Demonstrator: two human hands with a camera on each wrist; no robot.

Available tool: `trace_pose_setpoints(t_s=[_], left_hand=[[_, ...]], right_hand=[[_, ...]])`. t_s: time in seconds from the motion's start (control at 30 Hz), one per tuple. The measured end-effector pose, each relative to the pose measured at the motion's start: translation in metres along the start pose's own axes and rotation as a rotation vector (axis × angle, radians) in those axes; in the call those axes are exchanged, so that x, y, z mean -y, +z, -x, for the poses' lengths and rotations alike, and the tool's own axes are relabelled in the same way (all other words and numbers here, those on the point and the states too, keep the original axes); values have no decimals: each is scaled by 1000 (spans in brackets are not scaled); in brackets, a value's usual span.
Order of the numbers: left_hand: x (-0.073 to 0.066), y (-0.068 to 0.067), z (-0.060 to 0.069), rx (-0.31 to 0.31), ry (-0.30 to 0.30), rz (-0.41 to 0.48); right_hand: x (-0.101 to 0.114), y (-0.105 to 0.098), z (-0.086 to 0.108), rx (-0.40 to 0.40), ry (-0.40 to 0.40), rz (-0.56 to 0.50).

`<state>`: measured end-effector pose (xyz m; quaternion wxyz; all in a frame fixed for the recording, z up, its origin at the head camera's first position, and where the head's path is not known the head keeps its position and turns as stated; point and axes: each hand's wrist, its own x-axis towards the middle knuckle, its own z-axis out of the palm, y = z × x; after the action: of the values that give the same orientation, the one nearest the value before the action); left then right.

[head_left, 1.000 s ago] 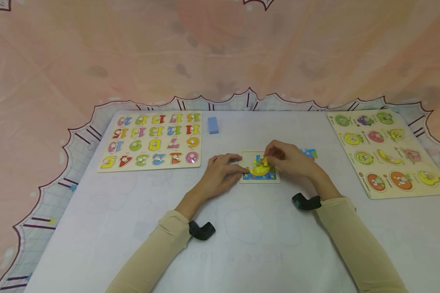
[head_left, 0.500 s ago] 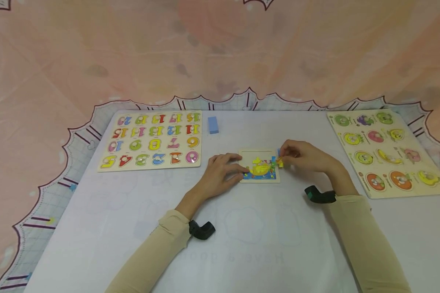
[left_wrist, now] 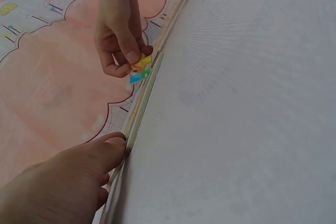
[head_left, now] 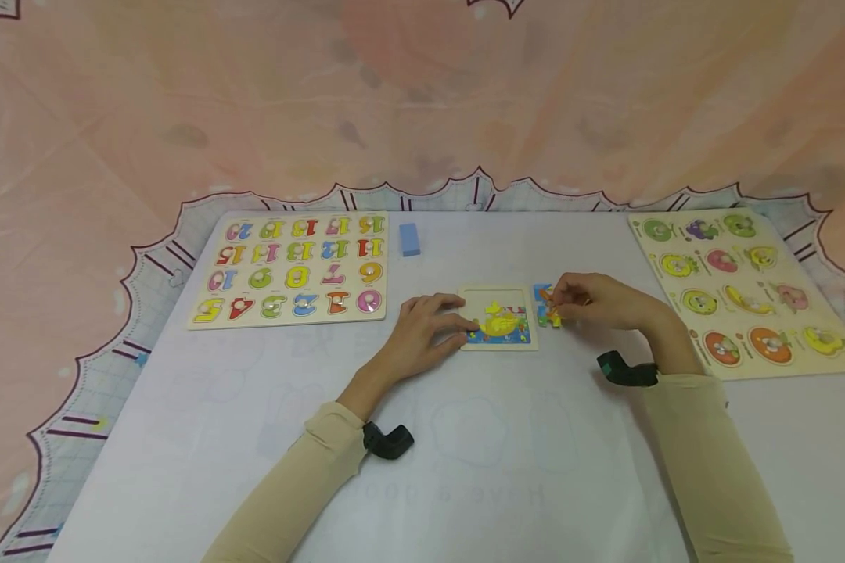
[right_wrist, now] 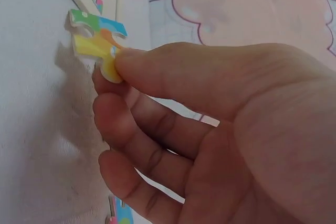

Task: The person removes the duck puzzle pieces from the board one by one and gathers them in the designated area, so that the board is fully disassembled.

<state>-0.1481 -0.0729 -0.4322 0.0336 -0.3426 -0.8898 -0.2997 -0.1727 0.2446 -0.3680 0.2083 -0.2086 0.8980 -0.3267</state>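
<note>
In the head view, my left hand (head_left: pixel 429 332) rests at the left edge of a small wooden jigsaw board (head_left: pixel 500 347), its fingers touching the frame. The board's lower part bears a picture with a yellow shape on blue; bare wood shows above. My right hand (head_left: pixel 605 301), just right of the board, pinches a jigsaw piece (head_left: pixel 545 301) between thumb and forefinger. The right wrist view shows this jigsaw piece (right_wrist: pixel 94 40) in yellow, orange, green and blue, held above the table. A second jigsaw piece (right_wrist: pixel 123 212) lies under that hand, mostly hidden.
A number puzzle board (head_left: pixel 289 270) lies at the left with a blue block (head_left: pixel 409 240) beside it. At the right is a fruit puzzle board (head_left: pixel 739 293), near my right forearm. The white tabletop (head_left: pixel 465 438) stretches toward me.
My right hand has moved right from above the small board to beside it, carrying the jigsaw piece away from the picture. The left hand has stayed at the frame.
</note>
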Motion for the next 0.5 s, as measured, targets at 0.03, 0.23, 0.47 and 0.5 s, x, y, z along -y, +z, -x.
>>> trace_pose_setpoints(t_s=[0.03, 0.23, 0.47, 0.5], left_hand=[[0, 0, 0, 0, 0, 0], [0, 0, 0, 7, -2, 4], [0, 1, 0, 5, -2, -1], [0, 1, 0, 5, -3, -2]], right_hand=[[0, 0, 0, 7, 4, 1], [-4, 0, -1, 23, 5, 17], [-3, 5, -5, -1, 29, 84], [-2, 6, -5, -3, 27, 86]])
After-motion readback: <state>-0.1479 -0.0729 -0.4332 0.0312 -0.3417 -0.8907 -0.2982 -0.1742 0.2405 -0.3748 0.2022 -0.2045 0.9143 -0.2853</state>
